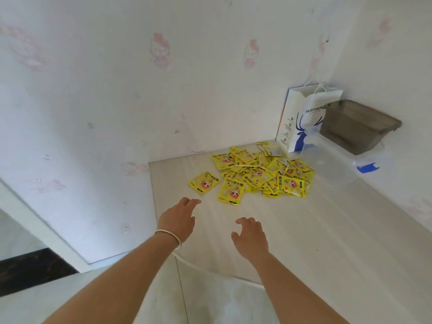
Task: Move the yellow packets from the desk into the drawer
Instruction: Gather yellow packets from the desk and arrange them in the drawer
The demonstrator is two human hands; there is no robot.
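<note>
Head view: the yellow packets (259, 173) lie in a loose heap at the far side of the worktop (304, 230), at about one o'clock from the hands, with two strays on its near-left edge. None is picked up yet. The left hand (180, 220) and right hand (251, 237) hover over the bare worktop short of the heap, fingers spread loosely and holding nothing. No drawer is in sight (it may sit below the front edge), so by my judgement the whole task is left.
</note>
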